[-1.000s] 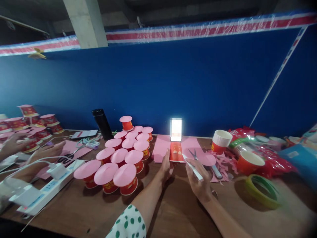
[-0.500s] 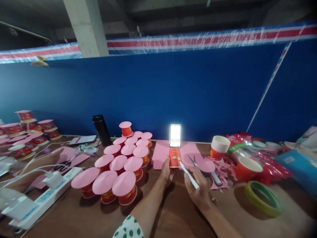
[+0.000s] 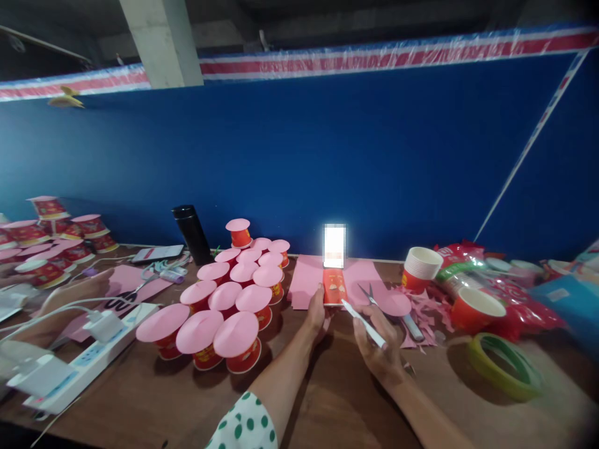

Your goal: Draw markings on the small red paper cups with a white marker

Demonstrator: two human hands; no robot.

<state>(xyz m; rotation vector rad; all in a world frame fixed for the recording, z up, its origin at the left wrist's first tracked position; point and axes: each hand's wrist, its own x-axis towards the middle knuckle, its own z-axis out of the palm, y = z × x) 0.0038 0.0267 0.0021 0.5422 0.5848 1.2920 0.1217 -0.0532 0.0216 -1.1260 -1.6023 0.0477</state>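
My left hand (image 3: 316, 313) is closed on the left side of a red paper cup (image 3: 334, 285) with small printed figures, its white rim facing down. In my right hand (image 3: 378, 342) is a white marker (image 3: 364, 324), gripped like a pen, its tip close to the cup's lower right edge; whether they touch I cannot tell. Behind the cup a lit phone (image 3: 334, 244) stands upright, its screen blurred out. Under and around them lie pink paper sheets (image 3: 306, 280). Scissors (image 3: 369, 293) and a pink paper disc (image 3: 395, 304) lie just beyond my right hand.
Several upturned red cups topped with pink discs (image 3: 236, 333) stand left. Right are stacked cups (image 3: 421, 268), paper scraps (image 3: 421, 315), a lone cup (image 3: 477, 308) and a tape roll (image 3: 505, 368). Far left, another person's hand (image 3: 77, 293) rests near a power strip (image 3: 93, 358).
The camera view has tilted slightly, so the table things sit a little higher. Both hands keep their holds on the cup and the marker, with barely any movement.
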